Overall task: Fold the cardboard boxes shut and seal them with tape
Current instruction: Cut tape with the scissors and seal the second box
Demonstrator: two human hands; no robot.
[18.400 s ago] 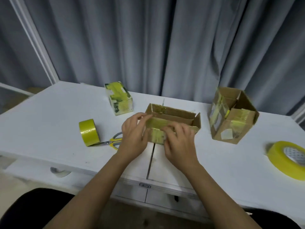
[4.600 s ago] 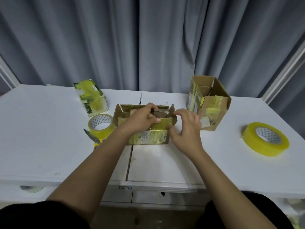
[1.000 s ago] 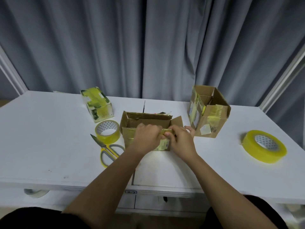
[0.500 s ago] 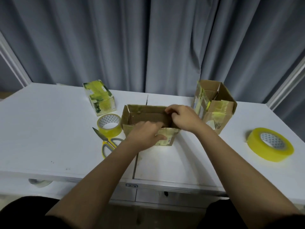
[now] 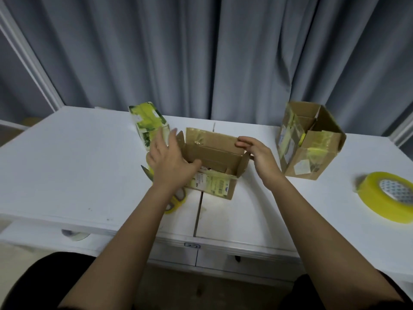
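At the middle of the white surface (image 5: 67,166) sits the open cardboard box (image 5: 212,162), its flaps still up. The left hand (image 5: 169,162) spreads straight fingers (image 5: 173,136) over the box's left end; the right hand (image 5: 259,153) hovers at the right flap with loosely extended fingers, holding nothing. Old tape stiffens the flaps, so they may spring back open or crease crookedly, and a lopsided push could slide the light box toward the scissors (image 5: 176,198).
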